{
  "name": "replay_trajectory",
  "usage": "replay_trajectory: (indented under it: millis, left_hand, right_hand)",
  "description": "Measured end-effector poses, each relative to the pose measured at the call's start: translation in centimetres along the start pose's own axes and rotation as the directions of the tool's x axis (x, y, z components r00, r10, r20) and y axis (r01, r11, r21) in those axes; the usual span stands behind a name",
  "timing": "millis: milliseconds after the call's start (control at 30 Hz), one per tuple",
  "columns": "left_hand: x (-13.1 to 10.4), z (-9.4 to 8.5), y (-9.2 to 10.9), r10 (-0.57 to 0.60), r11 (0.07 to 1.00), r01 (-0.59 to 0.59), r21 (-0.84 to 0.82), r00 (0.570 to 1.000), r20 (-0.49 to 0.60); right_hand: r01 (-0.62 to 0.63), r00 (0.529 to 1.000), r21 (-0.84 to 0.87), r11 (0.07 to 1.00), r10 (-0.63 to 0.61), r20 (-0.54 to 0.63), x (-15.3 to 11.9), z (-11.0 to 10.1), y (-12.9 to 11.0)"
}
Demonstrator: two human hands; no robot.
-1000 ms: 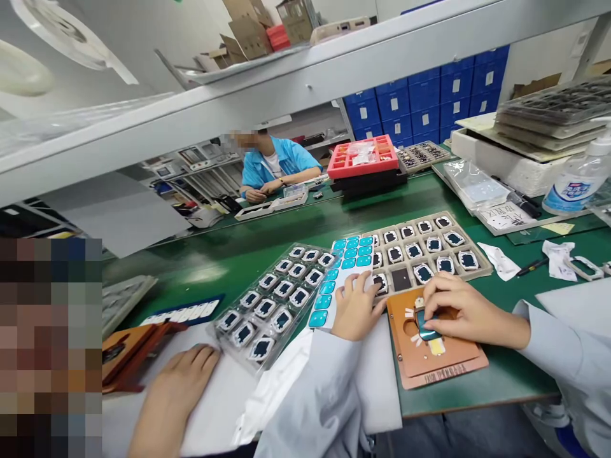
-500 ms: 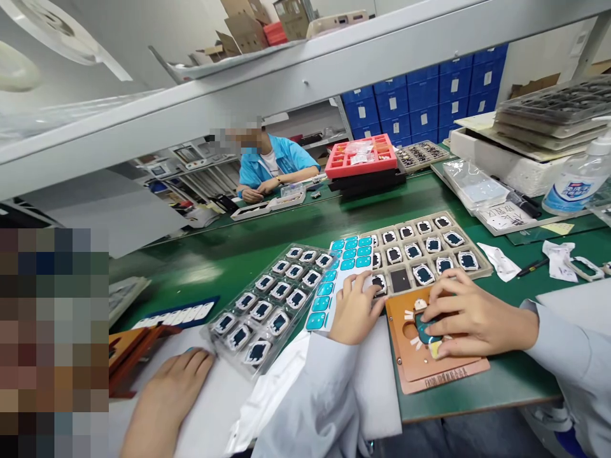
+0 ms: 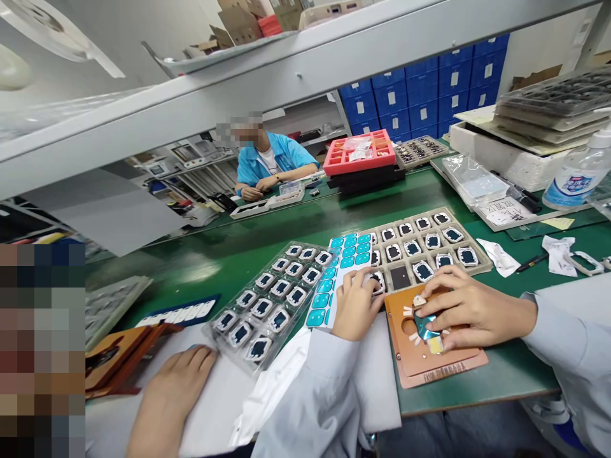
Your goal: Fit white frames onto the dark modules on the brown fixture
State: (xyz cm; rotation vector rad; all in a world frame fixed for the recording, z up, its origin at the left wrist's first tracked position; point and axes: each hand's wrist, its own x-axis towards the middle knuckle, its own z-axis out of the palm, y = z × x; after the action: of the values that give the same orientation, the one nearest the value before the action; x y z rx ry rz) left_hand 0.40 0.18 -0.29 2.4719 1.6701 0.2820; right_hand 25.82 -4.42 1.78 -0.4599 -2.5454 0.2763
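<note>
Orange board (image 3: 408, 369) lay at the front edge of the green tabletop (image 3: 506, 375), with a shiny teal piece (image 3: 426, 326) on its middle. The right hand (image 3: 470, 312) arched over that piece from the right — its grip spread fairly wide, fingertips on the teal surface, thumb beside a yellow tab (image 3: 435, 345).

The left hand (image 3: 356, 305) lay palm down over the right side of a sheet of teal stickers (image 3: 323, 301), its fingers reaching the near left corner of a beige tray (image 3: 484, 264); whether its grip pinched anything, I cannot tell. Dark-centred white frames filled most of the beige tray's pockets.

A clear tray (image 3: 224, 337) of similar frames stood slanted left of the sheet. Farther left, a co-worker's bare hand (image 3: 184, 378) rested on white padding — well apart from both grips. Across the tabletop sat a person in blue (image 3: 291, 152), near a red tray (image 3: 334, 162); a pump bottle (image 3: 575, 184) stood toward the right edge.
</note>
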Motion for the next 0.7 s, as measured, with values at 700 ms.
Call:
replay_trajectory:
  millis: [700]
  left_hand:
    - [-1.9, 0.1, 1.8, 0.530, 0.669, -0.674, -0.315, 0.729, -0.433]
  right_hand:
    - [-0.227, 0.854, 0.235, 0.945, 0.309, -0.419, 0.1, 1.0, -0.3]
